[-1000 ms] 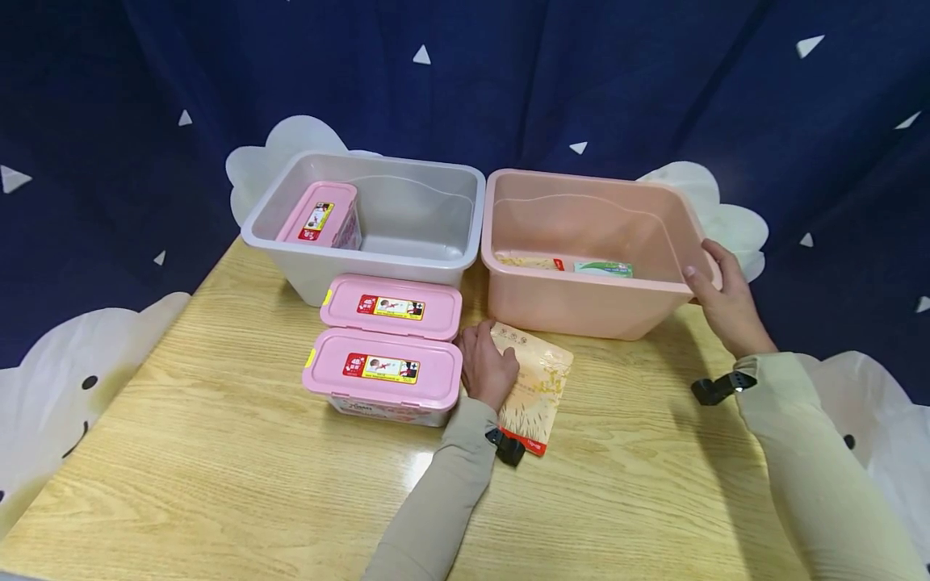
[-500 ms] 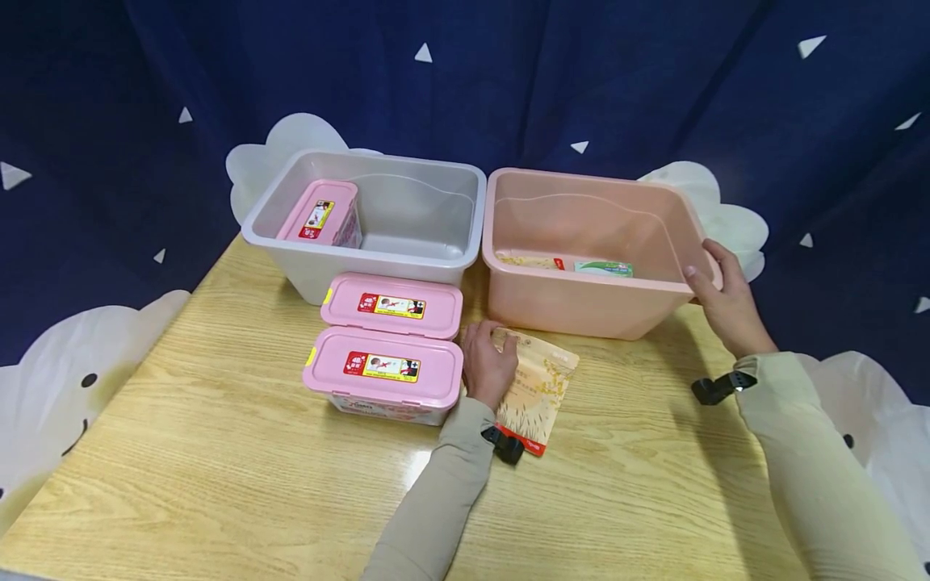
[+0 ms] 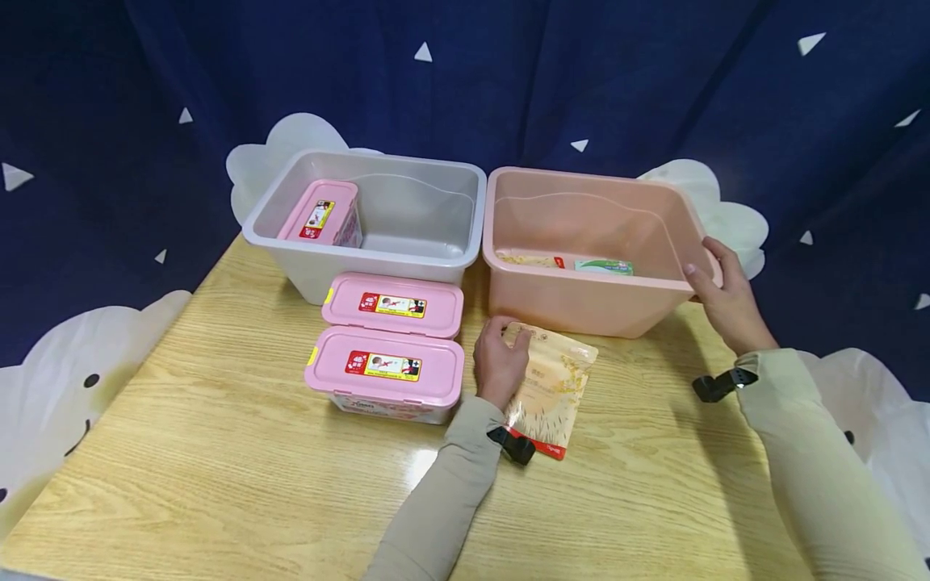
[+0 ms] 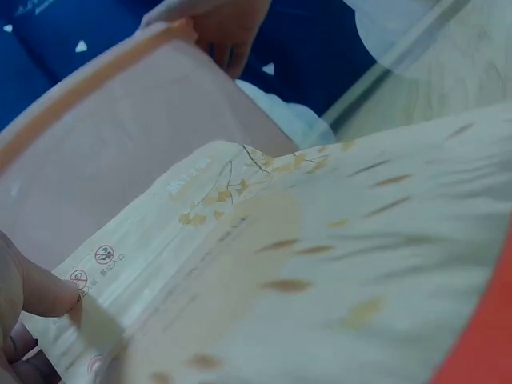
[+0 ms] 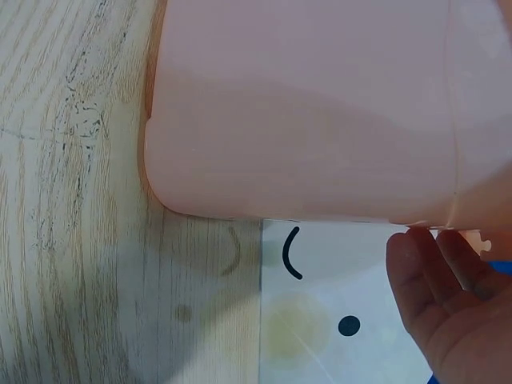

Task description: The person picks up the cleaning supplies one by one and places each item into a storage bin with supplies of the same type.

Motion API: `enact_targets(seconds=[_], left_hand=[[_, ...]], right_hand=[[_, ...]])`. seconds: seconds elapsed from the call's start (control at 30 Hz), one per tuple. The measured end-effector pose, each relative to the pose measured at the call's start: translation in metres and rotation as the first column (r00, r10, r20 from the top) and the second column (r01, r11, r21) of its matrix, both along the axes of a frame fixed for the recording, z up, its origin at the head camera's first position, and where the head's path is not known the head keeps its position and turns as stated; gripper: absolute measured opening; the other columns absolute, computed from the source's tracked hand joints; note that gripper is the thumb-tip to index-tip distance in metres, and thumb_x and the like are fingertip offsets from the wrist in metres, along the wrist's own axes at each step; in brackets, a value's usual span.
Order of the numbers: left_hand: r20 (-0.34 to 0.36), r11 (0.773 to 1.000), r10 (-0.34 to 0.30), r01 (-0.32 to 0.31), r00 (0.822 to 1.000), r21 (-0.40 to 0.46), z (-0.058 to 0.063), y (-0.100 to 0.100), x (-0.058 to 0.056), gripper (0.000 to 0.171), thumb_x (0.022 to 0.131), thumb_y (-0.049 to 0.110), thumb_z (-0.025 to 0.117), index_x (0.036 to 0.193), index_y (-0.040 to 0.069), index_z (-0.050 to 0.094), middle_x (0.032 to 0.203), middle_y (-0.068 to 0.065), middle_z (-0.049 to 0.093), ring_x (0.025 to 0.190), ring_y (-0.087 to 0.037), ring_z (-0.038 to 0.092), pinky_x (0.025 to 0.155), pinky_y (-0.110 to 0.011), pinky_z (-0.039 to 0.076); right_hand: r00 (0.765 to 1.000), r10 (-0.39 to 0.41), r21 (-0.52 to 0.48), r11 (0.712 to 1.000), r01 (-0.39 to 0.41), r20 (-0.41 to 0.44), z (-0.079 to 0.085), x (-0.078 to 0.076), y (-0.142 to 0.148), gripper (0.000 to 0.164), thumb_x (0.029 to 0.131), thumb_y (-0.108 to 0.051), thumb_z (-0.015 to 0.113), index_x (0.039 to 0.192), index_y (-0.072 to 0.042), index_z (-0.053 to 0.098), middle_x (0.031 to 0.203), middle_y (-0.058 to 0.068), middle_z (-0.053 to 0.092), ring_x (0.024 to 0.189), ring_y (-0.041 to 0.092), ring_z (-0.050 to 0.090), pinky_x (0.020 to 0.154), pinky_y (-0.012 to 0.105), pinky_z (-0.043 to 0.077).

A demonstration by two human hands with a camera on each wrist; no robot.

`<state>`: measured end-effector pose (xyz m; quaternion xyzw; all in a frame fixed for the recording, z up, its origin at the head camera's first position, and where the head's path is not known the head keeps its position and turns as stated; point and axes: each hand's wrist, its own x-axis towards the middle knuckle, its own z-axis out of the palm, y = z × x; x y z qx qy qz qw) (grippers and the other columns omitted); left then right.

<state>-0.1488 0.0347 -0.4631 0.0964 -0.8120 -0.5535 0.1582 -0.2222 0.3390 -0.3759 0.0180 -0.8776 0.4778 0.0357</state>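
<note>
Two packs [image 3: 603, 268] sat in the pink bin [image 3: 567, 305] your right grip [image 3: 730, 307] held, while the pouch [image 3: 555, 379], pinched in your left grip [image 3: 501, 363] before it, and two tubs [image 3: 385, 367] seemingly remained to stow.

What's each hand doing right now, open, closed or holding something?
Left hand: closed, pinching the packet near one corner.
Right hand: closed, gripping the rim of the bin.

pouch [image 3: 552, 387] — red crossed-circle signs [image 4: 104, 254] | front tub's label [image 3: 383, 365] — print blurred
</note>
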Motion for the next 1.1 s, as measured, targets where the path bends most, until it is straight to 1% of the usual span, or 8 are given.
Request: enact_targets(seconds=[0.23, 0.4, 0.6, 0.7, 0.8, 0.9, 1.03, 1.1], left_hand=[[0.007, 0.996, -0.067, 0.066, 0.998, 0.065, 0.022, 0.004, 0.003, 0.014, 0.087, 0.017, 0.072, 0.099, 0.011, 0.069, 0.105, -0.008, 0.074, 0.102, -0.026, 0.068, 0.091, -0.039, 0.053], [-0.006, 0.983, -0.165, 0.165, 0.986, 0.077, 0.044, 0.005, 0.005, 0.012, 0.089, 0.017, 0.070, 0.100, 0.011, 0.068, 0.104, -0.009, 0.073, 0.108, -0.026, 0.066, 0.097, -0.041, 0.051], [-0.035, 0.940, -0.339, 0.336, 0.940, -0.056, 0.071, 0.002, 0.008, 0.015, 0.093, 0.013, 0.064, 0.107, 0.010, 0.067, 0.111, -0.008, 0.071, 0.108, -0.024, 0.065, 0.097, -0.036, 0.052], [-0.035, 0.878, -0.455, 0.442, 0.890, -0.181, 0.082, -0.002, 0.009, 0.020, 0.093, 0.009, 0.063, 0.112, 0.009, 0.067, 0.113, -0.007, 0.072, 0.106, -0.021, 0.066, 0.096, -0.030, 0.052], [0.011, 0.798, -0.547, 0.526, 0.837, -0.293, 0.091, -0.004, 0.009, 0.024, 0.093, 0.009, 0.064, 0.116, 0.010, 0.069, 0.116, -0.002, 0.073, 0.106, -0.015, 0.067, 0.093, -0.024, 0.052], [0.113, 0.705, -0.609, 0.601, 0.785, -0.376, 0.097, -0.005, 0.008, 0.027, 0.093, 0.012, 0.065, 0.119, 0.014, 0.071, 0.116, 0.001, 0.074, 0.099, -0.013, 0.068, 0.088, -0.020, 0.052], [0.235, 0.558, -0.669, 0.685, 0.706, -0.469, 0.103, -0.001, 0.008, 0.030, 0.093, 0.015, 0.064, 0.122, 0.021, 0.072, 0.121, 0.006, 0.073, 0.108, -0.011, 0.067, 0.095, -0.020, 0.049], [0.266, 0.503, -0.686, 0.705, 0.677, -0.499, 0.107, 0.001, 0.009, 0.030, 0.094, 0.016, 0.062, 0.122, 0.023, 0.072, 0.124, 0.009, 0.072, 0.119, -0.010, 0.064, 0.102, -0.021, 0.046]], right_hand=[[1.000, 0.009, -0.024, 1.000, -0.010, -0.024, 0.001, 0.001, -0.001, 0.068, 0.102, -0.033, 0.048, 0.159, -0.019, 0.015, 0.152, 0.027, 0.027, 0.098, -0.008, 0.048, 0.072, 0.005, 0.047], [1.000, 0.010, 0.000, 1.000, -0.010, -0.005, 0.000, -0.001, 0.002, 0.068, 0.102, -0.035, 0.048, 0.160, -0.021, 0.013, 0.155, 0.028, 0.025, 0.098, -0.009, 0.047, 0.073, 0.006, 0.047], [1.000, 0.006, 0.002, 1.000, -0.006, 0.008, -0.001, -0.001, 0.003, 0.068, 0.102, -0.035, 0.047, 0.160, -0.022, 0.013, 0.155, 0.027, 0.026, 0.098, -0.008, 0.047, 0.073, 0.007, 0.047], [1.000, 0.003, 0.001, 1.000, -0.003, 0.014, -0.001, -0.001, 0.003, 0.068, 0.102, -0.036, 0.047, 0.160, -0.022, 0.013, 0.155, 0.027, 0.025, 0.098, -0.008, 0.047, 0.073, 0.007, 0.047], [1.000, 0.005, -0.007, 1.000, -0.005, 0.011, 0.000, -0.001, 0.004, 0.068, 0.103, -0.035, 0.047, 0.160, -0.021, 0.013, 0.155, 0.028, 0.024, 0.098, -0.007, 0.046, 0.072, 0.006, 0.047], [1.000, 0.003, -0.010, 1.000, -0.002, 0.013, 0.001, -0.002, 0.004, 0.069, 0.103, -0.034, 0.047, 0.160, -0.020, 0.013, 0.155, 0.028, 0.023, 0.098, -0.007, 0.045, 0.072, 0.006, 0.046], [1.000, -0.002, -0.005, 1.000, 0.002, 0.020, 0.001, -0.002, 0.003, 0.069, 0.102, -0.036, 0.047, 0.160, -0.021, 0.012, 0.156, 0.027, 0.022, 0.100, -0.006, 0.045, 0.072, 0.007, 0.046], [1.000, -0.003, -0.003, 1.000, 0.003, 0.023, 0.001, -0.001, 0.002, 0.069, 0.102, -0.037, 0.047, 0.160, -0.022, 0.012, 0.157, 0.027, 0.023, 0.102, -0.005, 0.045, 0.073, 0.007, 0.046]])
